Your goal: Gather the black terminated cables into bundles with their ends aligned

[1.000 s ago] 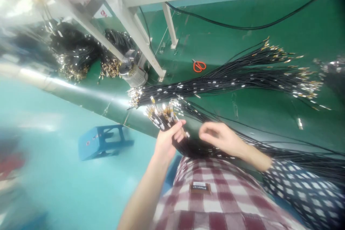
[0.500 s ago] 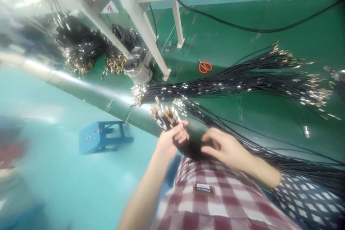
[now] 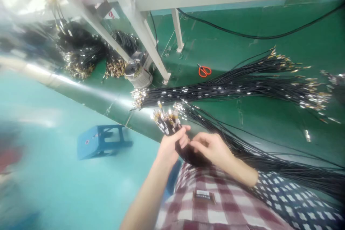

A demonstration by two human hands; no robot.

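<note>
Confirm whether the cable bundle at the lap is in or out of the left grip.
In: the left grip is closed around the black cable bundle, with metal-tipped ends fanning out beyond the thumb.

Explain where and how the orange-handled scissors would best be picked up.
Probably by the orange handle loops, coming from the wearer's right: the scissors lie on the green tabletop, loops towards that side, metal end pointing away leftwards.

A garment [image 3: 229, 205] checked in maroon, pink and white bears a dark label [image 3: 204, 197] with brown ends and blurred pale lettering [image 3: 202, 197]. The right sleeve [image 3: 291, 199] is dark with white spots. The left forearm [image 3: 151, 194], left hand [image 3: 170, 146] and right hand [image 3: 213, 150] are bare.
</note>
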